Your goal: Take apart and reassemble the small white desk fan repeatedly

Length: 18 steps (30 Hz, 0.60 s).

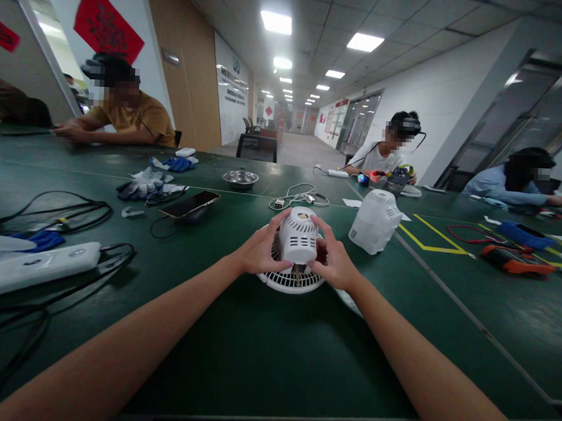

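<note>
Both my hands grip a white plastic motor housing with vent slots and a hole in its top. My left hand wraps its left side, thumb low at the front. On the opposite side, my right hand clasps it the same way. Beneath the housing lies a round white fan grille on the green table; whether the two parts touch is hidden. A thin pale piece lies partly under my right wrist. Just beyond my right hand stands a white slotted plastic casing.
A metal bowl, a white cable and a phone lie beyond my hands. Leftward are gloves, black cables and a power strip. Rightward rests an orange multimeter. Several people sit around the table.
</note>
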{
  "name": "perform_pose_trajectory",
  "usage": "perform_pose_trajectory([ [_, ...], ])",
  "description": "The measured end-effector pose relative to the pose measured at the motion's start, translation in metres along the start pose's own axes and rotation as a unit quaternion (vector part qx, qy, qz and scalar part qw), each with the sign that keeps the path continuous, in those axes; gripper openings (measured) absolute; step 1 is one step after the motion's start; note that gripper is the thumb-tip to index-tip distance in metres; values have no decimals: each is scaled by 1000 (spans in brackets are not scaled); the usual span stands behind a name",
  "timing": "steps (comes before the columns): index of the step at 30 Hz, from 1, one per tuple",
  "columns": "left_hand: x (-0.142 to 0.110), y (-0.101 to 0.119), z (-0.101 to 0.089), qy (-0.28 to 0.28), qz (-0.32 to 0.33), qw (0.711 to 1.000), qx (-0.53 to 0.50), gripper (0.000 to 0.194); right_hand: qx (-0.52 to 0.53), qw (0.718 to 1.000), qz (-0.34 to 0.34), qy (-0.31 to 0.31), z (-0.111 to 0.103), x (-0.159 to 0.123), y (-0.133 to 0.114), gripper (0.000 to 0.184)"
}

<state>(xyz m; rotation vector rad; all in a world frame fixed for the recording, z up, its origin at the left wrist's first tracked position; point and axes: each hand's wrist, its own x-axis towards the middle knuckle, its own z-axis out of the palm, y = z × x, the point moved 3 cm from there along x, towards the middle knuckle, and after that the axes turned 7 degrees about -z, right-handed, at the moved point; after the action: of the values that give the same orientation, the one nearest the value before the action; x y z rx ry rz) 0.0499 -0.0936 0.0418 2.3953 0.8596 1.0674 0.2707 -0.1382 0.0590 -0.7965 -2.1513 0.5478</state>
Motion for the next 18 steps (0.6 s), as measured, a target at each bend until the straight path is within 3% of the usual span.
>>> perform_pose_trajectory([
  [13, 2, 3, -7, -10, 21, 999, 32, 110, -39, 999, -3, 4, 3, 2, 1, 93],
  [18, 3, -1, -9, -25, 24, 998, 48, 111, -20, 1000, 14, 18, 5, 2, 0, 80],
])
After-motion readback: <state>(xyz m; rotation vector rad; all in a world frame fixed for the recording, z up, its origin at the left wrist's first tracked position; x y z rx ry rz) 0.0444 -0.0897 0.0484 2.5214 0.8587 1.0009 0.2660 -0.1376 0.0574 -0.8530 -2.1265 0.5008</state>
